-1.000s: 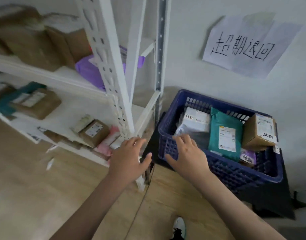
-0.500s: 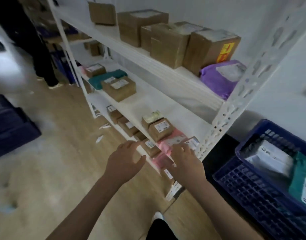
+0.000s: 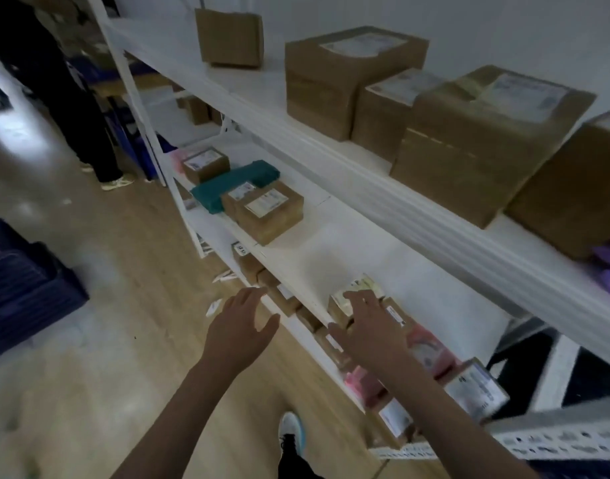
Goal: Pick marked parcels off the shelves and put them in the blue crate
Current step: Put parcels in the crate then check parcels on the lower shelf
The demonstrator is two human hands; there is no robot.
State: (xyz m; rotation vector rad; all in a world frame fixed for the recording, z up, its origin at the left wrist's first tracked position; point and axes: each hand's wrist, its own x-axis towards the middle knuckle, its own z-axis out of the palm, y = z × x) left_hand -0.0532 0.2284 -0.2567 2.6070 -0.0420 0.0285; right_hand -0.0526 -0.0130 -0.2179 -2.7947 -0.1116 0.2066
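My right hand reaches over the middle shelf with fingers spread and relaxed, above a small brown box with a yellowish top; it holds nothing. A pink parcel and a labelled box lie to its right. My left hand hovers open in front of the shelf edge, empty. Further left on the same shelf sit a teal parcel and brown labelled boxes. The blue crate with the picked parcels is out of view.
Large brown cartons line the upper shelf. Small boxes sit on the lower shelf below. A dark blue crate stands on the wooden floor at left. Another person's legs stand at the far left by the rack.
The view swung left from the blue crate to the shelves. Both hands moved from the crate's rim to the middle shelf, the right one now over the small boxes.
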